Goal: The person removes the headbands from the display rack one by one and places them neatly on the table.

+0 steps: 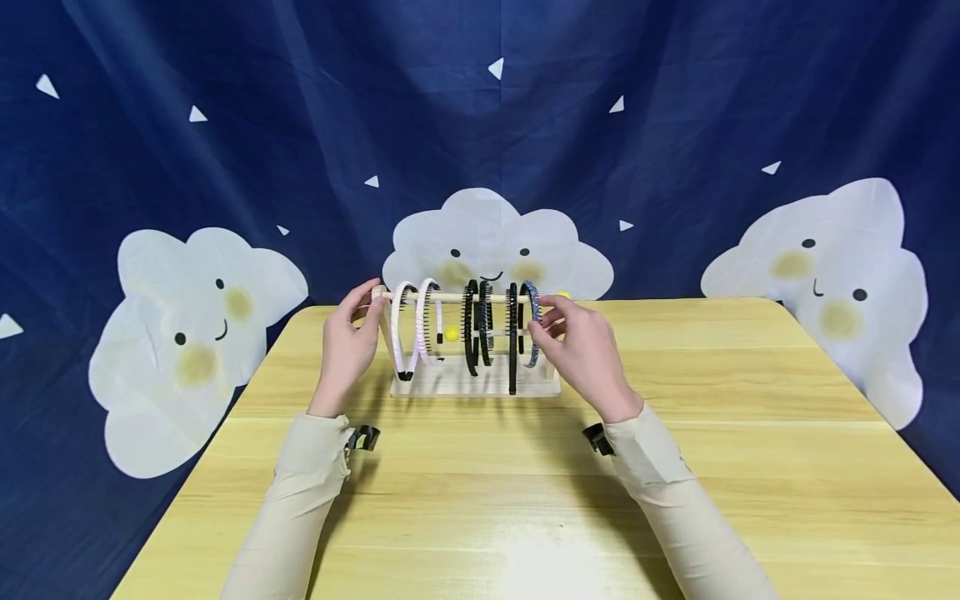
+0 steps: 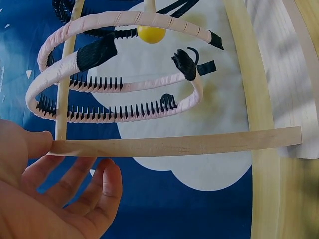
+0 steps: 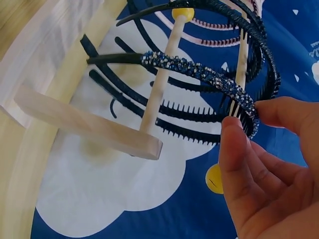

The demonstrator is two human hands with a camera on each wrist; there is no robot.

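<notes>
A wooden headband rack [image 1: 480,385] stands toward the back of the table, with several headbands on its top rod. My left hand [image 1: 351,337] grips the top of the rack's left upright [image 2: 174,144], thumb on one side and fingers on the other. At the other end, my right hand [image 1: 588,350] pinches a blue glittery headband [image 3: 199,74] between thumb and fingers; it still loops around the rod. Two pale pink wrapped headbands [image 2: 124,19] with black comb teeth hang near the left upright. Several black headbands [image 1: 470,329] hang between the pink ones and the blue one.
One yellow ball [image 1: 452,333] shows at the lower rod's end. Another yellow ball [image 3: 214,179] is partly behind my right hand. The wooden table [image 1: 465,500] extends toward me, and a dark blue curtain [image 1: 480,125] with white clouds hangs behind.
</notes>
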